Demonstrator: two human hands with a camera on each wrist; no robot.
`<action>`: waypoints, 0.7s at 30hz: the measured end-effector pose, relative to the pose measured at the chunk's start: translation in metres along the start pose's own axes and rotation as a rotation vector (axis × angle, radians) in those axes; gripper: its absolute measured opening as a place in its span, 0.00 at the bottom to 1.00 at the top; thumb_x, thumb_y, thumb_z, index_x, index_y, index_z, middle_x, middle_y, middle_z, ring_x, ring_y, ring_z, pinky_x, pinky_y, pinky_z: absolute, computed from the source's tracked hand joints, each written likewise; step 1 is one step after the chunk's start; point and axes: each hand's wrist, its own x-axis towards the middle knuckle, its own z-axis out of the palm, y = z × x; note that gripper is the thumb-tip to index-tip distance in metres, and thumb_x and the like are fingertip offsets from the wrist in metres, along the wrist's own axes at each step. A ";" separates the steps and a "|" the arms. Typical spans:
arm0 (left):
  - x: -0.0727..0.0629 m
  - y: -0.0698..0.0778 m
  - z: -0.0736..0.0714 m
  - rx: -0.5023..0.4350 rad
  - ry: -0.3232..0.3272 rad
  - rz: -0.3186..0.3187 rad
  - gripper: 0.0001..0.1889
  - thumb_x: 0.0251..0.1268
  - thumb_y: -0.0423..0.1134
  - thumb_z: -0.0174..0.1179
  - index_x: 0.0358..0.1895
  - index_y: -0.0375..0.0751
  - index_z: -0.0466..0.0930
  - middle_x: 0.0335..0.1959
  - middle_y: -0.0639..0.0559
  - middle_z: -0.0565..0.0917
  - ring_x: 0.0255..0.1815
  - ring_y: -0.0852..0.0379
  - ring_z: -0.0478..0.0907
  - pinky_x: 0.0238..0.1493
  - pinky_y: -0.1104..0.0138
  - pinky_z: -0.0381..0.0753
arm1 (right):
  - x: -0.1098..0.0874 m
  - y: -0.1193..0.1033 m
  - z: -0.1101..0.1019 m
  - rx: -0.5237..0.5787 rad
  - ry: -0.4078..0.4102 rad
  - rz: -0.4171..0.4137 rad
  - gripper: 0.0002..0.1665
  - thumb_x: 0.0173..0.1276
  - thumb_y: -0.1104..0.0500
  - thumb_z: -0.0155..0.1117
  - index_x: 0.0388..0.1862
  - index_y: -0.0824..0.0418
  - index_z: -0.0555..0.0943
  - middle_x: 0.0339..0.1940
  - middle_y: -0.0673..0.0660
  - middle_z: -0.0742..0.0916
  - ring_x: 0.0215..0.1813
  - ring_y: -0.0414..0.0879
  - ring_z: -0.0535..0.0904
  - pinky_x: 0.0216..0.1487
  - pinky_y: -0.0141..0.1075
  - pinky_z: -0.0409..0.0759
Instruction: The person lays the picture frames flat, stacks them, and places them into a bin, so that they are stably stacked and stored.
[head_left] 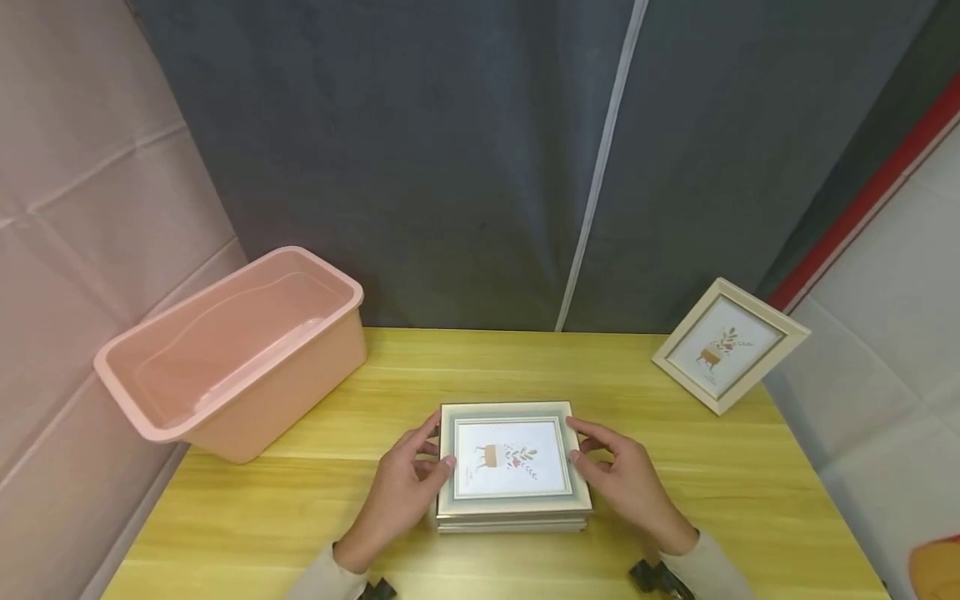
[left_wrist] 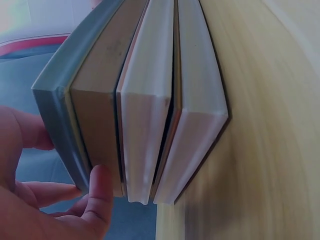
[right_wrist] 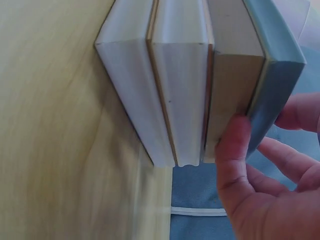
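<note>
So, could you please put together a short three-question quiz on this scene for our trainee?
1. True or false: in the head view, the pink tub is left of the frame stack.
2. Which frame of the stack do the left hand and right hand grip?
3. What colour is the border of the lone frame? A) red B) cream C) black

Key: 1. True. 2. The top frame. 3. B.

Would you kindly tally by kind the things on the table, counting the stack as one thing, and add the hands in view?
Pink tub: 1
Stack of picture frames: 1
Single picture frame, apart from the stack: 1
Left hand and right hand: 2
Total: 5
</note>
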 end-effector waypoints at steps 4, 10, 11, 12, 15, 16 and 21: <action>0.001 -0.001 0.000 0.008 -0.005 0.012 0.37 0.70 0.38 0.71 0.81 0.48 0.68 0.64 0.50 0.82 0.52 0.55 0.83 0.48 0.72 0.88 | 0.000 0.003 0.001 -0.003 -0.003 0.005 0.26 0.73 0.60 0.73 0.68 0.53 0.84 0.55 0.58 0.89 0.46 0.41 0.82 0.18 0.31 0.72; 0.002 -0.003 -0.001 0.008 -0.018 -0.005 0.39 0.69 0.38 0.71 0.81 0.53 0.67 0.67 0.56 0.81 0.58 0.54 0.82 0.51 0.72 0.88 | -0.001 0.005 0.000 -0.001 -0.006 -0.010 0.26 0.72 0.59 0.73 0.69 0.53 0.84 0.55 0.58 0.90 0.44 0.40 0.83 0.16 0.31 0.70; 0.002 -0.003 -0.001 0.006 -0.019 -0.009 0.39 0.69 0.38 0.71 0.81 0.54 0.67 0.68 0.56 0.80 0.59 0.54 0.82 0.52 0.72 0.87 | -0.001 0.005 0.000 -0.002 -0.007 -0.013 0.26 0.72 0.59 0.73 0.69 0.54 0.84 0.55 0.58 0.90 0.43 0.40 0.83 0.15 0.31 0.70; 0.001 -0.003 -0.001 0.003 -0.020 -0.012 0.39 0.69 0.38 0.71 0.81 0.55 0.67 0.69 0.57 0.80 0.60 0.54 0.82 0.52 0.72 0.87 | -0.001 0.005 -0.001 -0.002 -0.009 -0.016 0.26 0.72 0.59 0.73 0.69 0.54 0.84 0.55 0.59 0.90 0.42 0.40 0.83 0.15 0.30 0.69; 0.001 -0.003 -0.001 0.002 -0.020 -0.012 0.39 0.69 0.39 0.71 0.81 0.56 0.66 0.70 0.57 0.79 0.61 0.54 0.82 0.52 0.72 0.87 | -0.001 0.006 -0.002 0.002 -0.022 -0.025 0.26 0.72 0.59 0.73 0.69 0.54 0.84 0.55 0.60 0.90 0.40 0.40 0.83 0.13 0.30 0.68; 0.001 -0.003 -0.001 0.000 -0.020 -0.010 0.39 0.70 0.39 0.71 0.81 0.57 0.66 0.71 0.57 0.79 0.61 0.53 0.82 0.53 0.71 0.87 | 0.000 0.006 -0.003 0.000 -0.029 -0.026 0.26 0.73 0.58 0.73 0.69 0.54 0.83 0.56 0.60 0.90 0.41 0.40 0.83 0.13 0.30 0.68; 0.000 -0.002 -0.001 -0.003 -0.029 -0.007 0.36 0.71 0.38 0.70 0.80 0.60 0.69 0.73 0.55 0.77 0.61 0.50 0.83 0.53 0.69 0.88 | 0.002 0.005 -0.009 -0.021 -0.050 -0.016 0.26 0.75 0.56 0.71 0.71 0.52 0.82 0.55 0.60 0.90 0.44 0.40 0.85 0.16 0.32 0.73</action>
